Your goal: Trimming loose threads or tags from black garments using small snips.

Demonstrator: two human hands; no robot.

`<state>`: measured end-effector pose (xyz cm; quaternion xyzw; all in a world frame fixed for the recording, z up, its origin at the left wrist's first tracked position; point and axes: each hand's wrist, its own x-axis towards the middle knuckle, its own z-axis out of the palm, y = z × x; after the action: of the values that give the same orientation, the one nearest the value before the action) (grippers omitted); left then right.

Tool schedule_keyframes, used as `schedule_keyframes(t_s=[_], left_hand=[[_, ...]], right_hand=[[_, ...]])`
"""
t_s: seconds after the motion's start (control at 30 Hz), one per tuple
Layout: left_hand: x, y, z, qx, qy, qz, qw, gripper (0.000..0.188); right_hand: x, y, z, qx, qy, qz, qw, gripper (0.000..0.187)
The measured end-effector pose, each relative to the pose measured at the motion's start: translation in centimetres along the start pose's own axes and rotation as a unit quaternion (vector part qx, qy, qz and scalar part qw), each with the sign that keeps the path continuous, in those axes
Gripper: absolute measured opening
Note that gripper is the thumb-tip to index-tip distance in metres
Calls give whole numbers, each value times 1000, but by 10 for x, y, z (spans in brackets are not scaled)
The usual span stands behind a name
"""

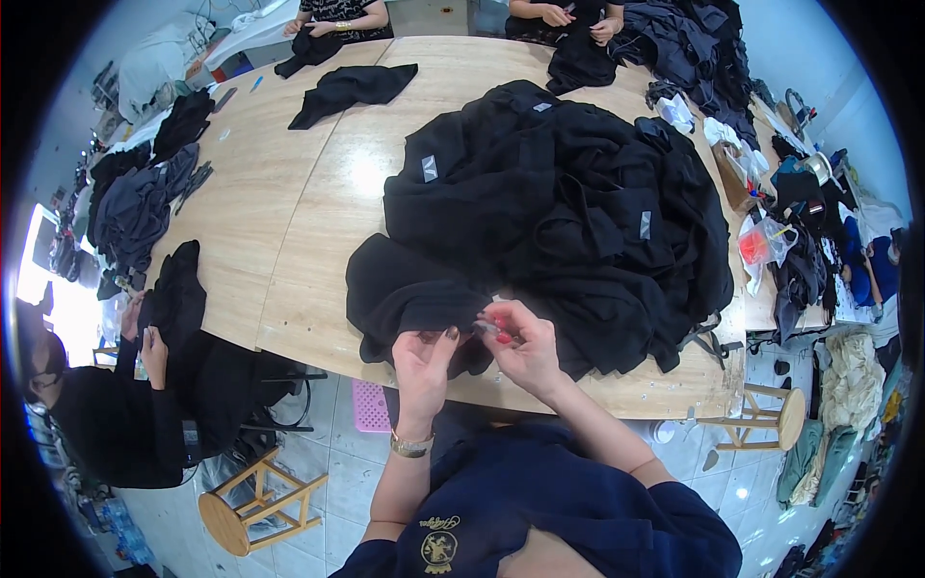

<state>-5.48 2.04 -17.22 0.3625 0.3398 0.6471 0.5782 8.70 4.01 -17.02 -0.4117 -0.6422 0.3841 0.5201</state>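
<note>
Left hand: grip pinched on black garment at table's near edge. Right hand closed around small red tool, kind unclear. Pinch presumably steadies cloth. Dark pile beyond, rightward, within reach.

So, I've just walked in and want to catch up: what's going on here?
The person's left hand pinches the edge of a black cloth. Close beside it, the right hand holds a small, partly red thing, too hidden to identify. The cloth lies at the near side of the table, by a big black pile. A co-worker on the left and two people across the table also handle dark cloths.
</note>
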Motion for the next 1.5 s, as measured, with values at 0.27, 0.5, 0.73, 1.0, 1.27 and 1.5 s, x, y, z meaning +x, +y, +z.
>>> schedule_keyframes(t_s=[0.27, 0.5, 0.73, 1.0, 1.27, 1.5], left_hand=[[2, 4, 3, -49, 5, -25, 998, 17], [-4, -9, -9, 36, 26, 12, 999, 17], [1, 5, 4, -105, 22, -19, 994, 15], [4, 6, 3, -82, 16, -19, 996, 18], [2, 5, 8, -44, 34, -9, 998, 15], [4, 12, 0, -172, 45, -51, 983, 14]], right_hand=[[6, 3, 2, -6, 49, 8, 999, 21], [7, 2, -5, -218, -31, -225, 949, 33], [4, 6, 4, -107, 49, -104, 988, 31], [-3, 6, 9, 32, 49, -6, 998, 17], [-1, 3, 5, 230, -8, 98, 968, 8], [-2, -10, -17, 448, 2, 96, 889, 11]])
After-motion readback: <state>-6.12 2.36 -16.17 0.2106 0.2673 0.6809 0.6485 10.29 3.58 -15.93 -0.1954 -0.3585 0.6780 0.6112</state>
